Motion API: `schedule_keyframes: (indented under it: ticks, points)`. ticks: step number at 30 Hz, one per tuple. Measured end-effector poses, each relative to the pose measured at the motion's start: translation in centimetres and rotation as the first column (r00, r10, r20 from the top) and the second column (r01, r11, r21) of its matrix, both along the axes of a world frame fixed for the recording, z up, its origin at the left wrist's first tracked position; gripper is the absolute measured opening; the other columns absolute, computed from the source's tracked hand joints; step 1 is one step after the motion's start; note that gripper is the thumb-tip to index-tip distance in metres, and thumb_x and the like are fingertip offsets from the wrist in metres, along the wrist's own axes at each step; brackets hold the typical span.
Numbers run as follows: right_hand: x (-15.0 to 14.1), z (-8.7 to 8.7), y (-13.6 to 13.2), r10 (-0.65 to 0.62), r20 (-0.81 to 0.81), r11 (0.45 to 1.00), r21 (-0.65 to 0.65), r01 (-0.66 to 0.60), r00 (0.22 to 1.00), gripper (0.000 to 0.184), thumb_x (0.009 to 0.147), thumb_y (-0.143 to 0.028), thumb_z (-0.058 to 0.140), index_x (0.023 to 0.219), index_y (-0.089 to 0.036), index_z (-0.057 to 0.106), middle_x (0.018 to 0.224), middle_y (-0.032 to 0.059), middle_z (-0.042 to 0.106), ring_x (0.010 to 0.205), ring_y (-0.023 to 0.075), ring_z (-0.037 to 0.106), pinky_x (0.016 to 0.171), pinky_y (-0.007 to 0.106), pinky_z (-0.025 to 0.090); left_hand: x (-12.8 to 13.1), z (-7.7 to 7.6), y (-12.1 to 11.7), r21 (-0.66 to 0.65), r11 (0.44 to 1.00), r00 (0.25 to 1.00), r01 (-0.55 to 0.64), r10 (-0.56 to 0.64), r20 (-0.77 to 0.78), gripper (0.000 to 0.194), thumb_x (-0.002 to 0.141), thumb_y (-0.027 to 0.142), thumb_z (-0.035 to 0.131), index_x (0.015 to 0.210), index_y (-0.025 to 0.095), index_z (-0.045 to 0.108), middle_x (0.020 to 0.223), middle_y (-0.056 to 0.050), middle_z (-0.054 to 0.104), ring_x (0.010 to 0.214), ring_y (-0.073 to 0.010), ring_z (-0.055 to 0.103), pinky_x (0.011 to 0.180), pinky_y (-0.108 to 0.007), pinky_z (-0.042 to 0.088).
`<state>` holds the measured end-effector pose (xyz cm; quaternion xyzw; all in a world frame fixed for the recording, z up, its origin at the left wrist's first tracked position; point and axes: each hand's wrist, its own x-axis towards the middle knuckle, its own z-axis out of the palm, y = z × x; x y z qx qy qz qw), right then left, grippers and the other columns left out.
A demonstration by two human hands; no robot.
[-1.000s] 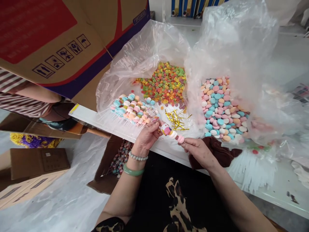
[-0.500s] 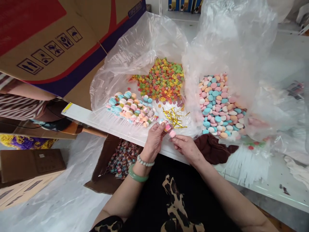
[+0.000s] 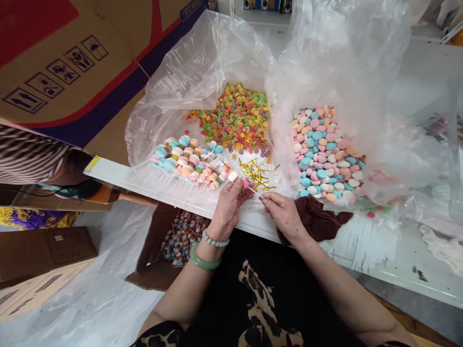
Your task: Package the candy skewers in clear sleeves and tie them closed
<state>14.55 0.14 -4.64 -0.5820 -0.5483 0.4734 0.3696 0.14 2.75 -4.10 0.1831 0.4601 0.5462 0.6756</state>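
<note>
My left hand (image 3: 230, 205) is closed around the candy skewer (image 3: 232, 175), near its pink end. Soft pale candies and part of a clear printed wrapper stick out beyond its fingers. With thumb and fingertips, my right hand (image 3: 284, 215) pinches the bare white stick (image 3: 256, 193) of the same skewer. Just behind my hands lie gold twist ties (image 3: 257, 174). To the left is a pile of candy skewers (image 3: 186, 161), their white sticks pointing toward me. A brown cloth (image 3: 318, 219) rests beside my right hand.
Ring candies (image 3: 238, 115) and pastel candies (image 3: 321, 149) lie in large clear bags. White sticks (image 3: 372, 241) are at the table's right. A big carton (image 3: 108, 96) stands left, with a person's striped sleeve (image 3: 29, 156) below it. An open box (image 3: 183, 236) holds finished-looking skewers.
My right hand has shifted from the pink candy end to the bare stick. My left hand's grip has moved along the skewer toward that end. The view has shifted slightly.
</note>
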Motion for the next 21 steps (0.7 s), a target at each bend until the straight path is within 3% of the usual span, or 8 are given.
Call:
schedule_keyframes:
  ticks: [4,6,8,10,13,15,18,21]
  points:
    - [-0.9,0.1,0.2,-0.059,0.054,0.997,0.058,0.056,0.997,0.023,0.084,-0.029,0.052,0.099,-0.024,0.069,0.059,-0.004,0.058,0.055,0.0143,0.054,0.058,0.026,0.043,1.2,-0.5,-0.7,0.09,0.996,0.998,0.015,-0.009,-0.062,0.032,0.071,0.037,0.08,0.066,0.016,0.057,0.048,0.005,0.051,0.047,-0.0074,0.049,0.053,-0.022,0.041]
    - [-1.2,0.3,0.5,-0.088,0.132,0.991,0.11,0.073,0.987,0.032,0.084,-0.024,0.051,0.112,-0.025,0.065,0.06,-0.0048,0.06,0.056,0.0152,0.057,0.063,0.027,0.046,1.8,-0.9,-1.2,0.09,0.995,0.998,0.049,-0.046,-0.036,0.036,0.07,0.035,0.081,0.062,0.017,0.051,0.042,0.008,0.042,0.041,-0.0057,0.04,0.048,-0.021,0.035]
    - [-1.0,0.3,0.7,-0.071,0.22,0.981,0.19,0.028,0.973,0.033,0.085,-0.022,0.051,0.113,-0.026,0.065,0.068,-0.0024,0.066,0.063,0.0166,0.062,0.069,0.028,0.048,1.8,-1.1,-1.5,0.056,0.991,0.992,0.124,-0.123,-0.019,0.036,0.07,0.034,0.081,0.061,0.017,0.051,0.04,0.01,0.037,0.038,-0.0048,0.035,0.044,-0.021,0.032]
    - [-0.8,0.1,0.7,-0.036,0.293,0.956,0.289,-0.052,0.956,0.028,0.087,-0.02,0.048,0.105,-0.025,0.069,0.083,0.0023,0.072,0.077,0.0185,0.066,0.075,0.029,0.049,1.2,-1.2,-1.5,0.002,0.979,0.979,0.206,-0.206,-0.004,0.03,0.07,0.032,0.082,0.067,0.016,0.057,0.042,0.009,0.039,0.038,-0.0051,0.036,0.043,-0.02,0.031]
    - [-0.6,-0.6,0.1,-0.003,0.354,0.908,0.393,-0.146,0.935,0.031,0.092,-0.017,0.041,0.101,-0.023,0.07,0.095,0.0061,0.073,0.091,0.0195,0.067,0.081,0.03,0.05,0.2,-0.8,-1.1,-0.075,0.965,0.964,0.251,-0.242,0.112,0.031,0.073,0.036,0.08,0.091,0.015,0.067,0.063,0.001,0.061,0.055,-0.0105,0.056,0.052,-0.022,0.043]
    - [-0.7,-1.0,-0.4,0.021,0.372,0.883,0.428,-0.191,0.928,0.034,0.093,-0.015,0.038,0.105,-0.022,0.068,0.096,0.0065,0.073,0.092,0.0189,0.067,0.082,0.029,0.05,-0.1,-0.5,-0.9,-0.128,0.966,0.962,0.224,-0.198,0.19,0.032,0.077,0.041,0.076,0.095,0.015,0.069,0.08,-0.004,0.068,0.07,-0.0145,0.064,0.063,-0.025,0.05]
    - [-1.2,-1.1,-1.3,0.032,0.445,0.843,0.468,-0.263,0.895,0.033,0.096,-0.016,0.037,0.108,-0.02,0.067,0.096,0.0082,0.072,0.09,0.019,0.066,0.082,0.03,0.05,0.2,-0.2,-0.7,-0.177,0.981,0.983,0.075,-0.044,0.177,0.025,0.082,0.037,0.07,0.078,0.012,0.068,0.079,-0.005,0.069,0.074,-0.0151,0.065,0.07,-0.027,0.051]
    - [-1.9,-0.6,-2.0,-0.105,0.598,0.795,0.531,-0.294,0.795,0.028,0.098,-0.021,0.043,0.118,-0.019,0.063,0.113,0.0135,0.069,0.103,0.0243,0.061,0.088,0.037,0.046,1.3,0.1,-1.0,-0.223,0.974,0.983,-0.039,0.077,0.166,0.023,0.086,0.032,0.064,0.078,0.011,0.068,0.079,-0.005,0.069,0.075,-0.0142,0.065,0.074,-0.026,0.051]
